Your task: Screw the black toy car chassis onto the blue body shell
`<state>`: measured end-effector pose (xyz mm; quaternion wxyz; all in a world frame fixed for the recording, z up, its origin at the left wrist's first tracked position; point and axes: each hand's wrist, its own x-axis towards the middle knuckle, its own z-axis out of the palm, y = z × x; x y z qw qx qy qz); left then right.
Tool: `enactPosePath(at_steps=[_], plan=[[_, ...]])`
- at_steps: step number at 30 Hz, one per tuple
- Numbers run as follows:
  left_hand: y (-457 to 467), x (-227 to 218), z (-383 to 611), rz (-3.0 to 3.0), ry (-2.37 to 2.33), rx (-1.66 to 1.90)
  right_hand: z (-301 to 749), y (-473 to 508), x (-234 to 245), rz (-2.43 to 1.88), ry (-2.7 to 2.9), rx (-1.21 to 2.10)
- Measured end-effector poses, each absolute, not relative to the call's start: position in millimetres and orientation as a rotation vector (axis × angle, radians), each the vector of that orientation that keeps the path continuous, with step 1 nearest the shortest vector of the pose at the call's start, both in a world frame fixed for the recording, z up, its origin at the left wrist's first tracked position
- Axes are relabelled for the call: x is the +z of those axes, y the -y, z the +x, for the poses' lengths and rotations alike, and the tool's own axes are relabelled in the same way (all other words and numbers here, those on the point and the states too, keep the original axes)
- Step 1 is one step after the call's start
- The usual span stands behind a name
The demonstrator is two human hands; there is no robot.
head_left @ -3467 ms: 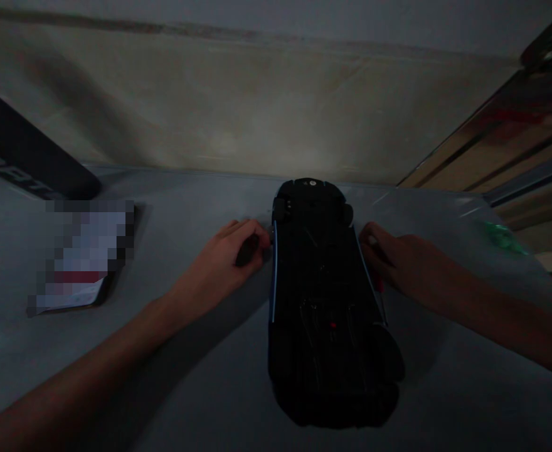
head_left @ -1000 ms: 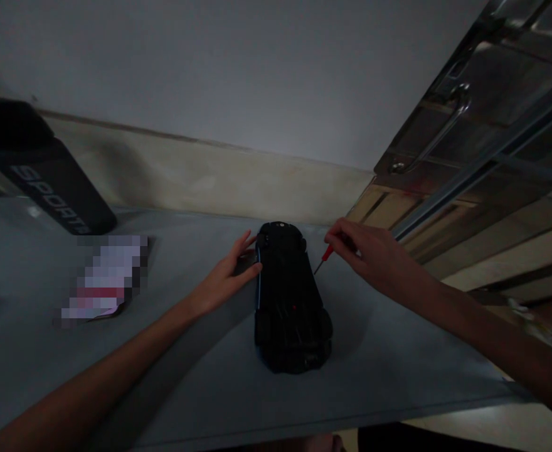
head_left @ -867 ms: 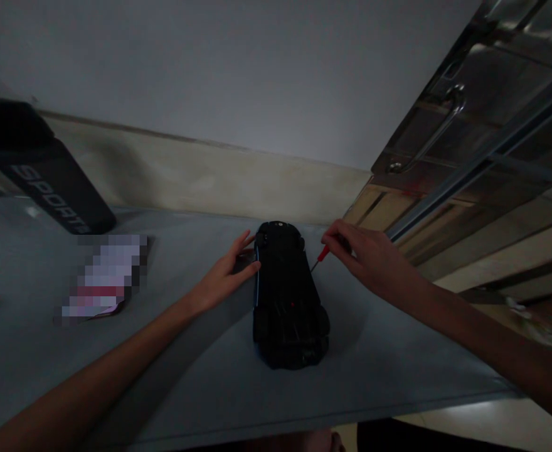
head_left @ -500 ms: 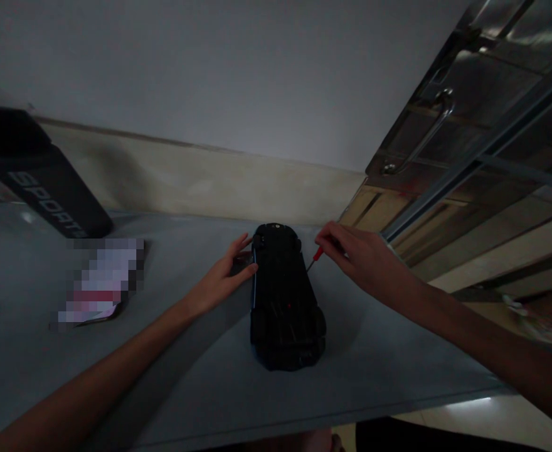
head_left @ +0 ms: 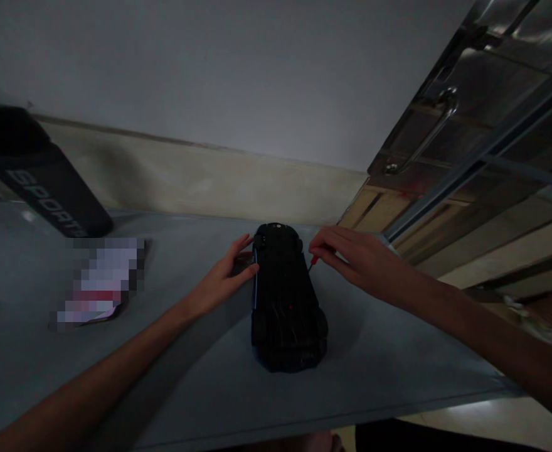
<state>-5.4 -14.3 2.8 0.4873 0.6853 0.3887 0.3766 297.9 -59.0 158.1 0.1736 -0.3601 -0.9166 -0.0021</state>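
Note:
A dark toy car (head_left: pixel 283 282) lies upside down on the grey table, its underside and wheels facing up. My left hand (head_left: pixel 222 276) is at its left side with fingers stretched and apart, thumb tip against the car's edge and fingertips near the far left wheel. On the other side, my right hand (head_left: pixel 346 251) pinches the red handle of a small screwdriver (head_left: pixel 314 260). Its thin shaft slants down toward the car's right edge; I cannot tell whether the tip touches the car. My fingers hide most of the handle.
A black box-like object (head_left: pixel 45 176) marked "SPORTS" stands at the left on the grey table (head_left: pixel 186 389). Near it lies a blurred-out flat item (head_left: pixel 101 276). A wall rises behind the table. A metal door with a handle (head_left: pixel 426 138) is on the right, beyond the table's edge.
My right hand has shifted slightly left and lower, closer to the toy car, and less of the screwdriver's red handle shows. My left hand and the car look the same.

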Motion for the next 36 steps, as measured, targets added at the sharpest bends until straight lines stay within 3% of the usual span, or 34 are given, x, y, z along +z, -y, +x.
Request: enactPosePath(at_steps=[17,25,32,36], plan=[[17.8,10.0,-2.3,1.658,-0.940,0.921,303.3,61.1,165.8,-1.034,2.682,0.092],[17.9,9.0,-4.2,1.635,-0.920,0.908,299.0,62.2,148.5,-1.514,2.576,-0.183],[17.6,9.9,-5.0,1.642,-0.933,0.898,295.9,59.4,154.3,-1.389,2.575,0.131],[17.2,9.2,-5.0,1.631,-0.939,0.892,291.6,63.3,157.4,-1.399,2.586,0.096]])
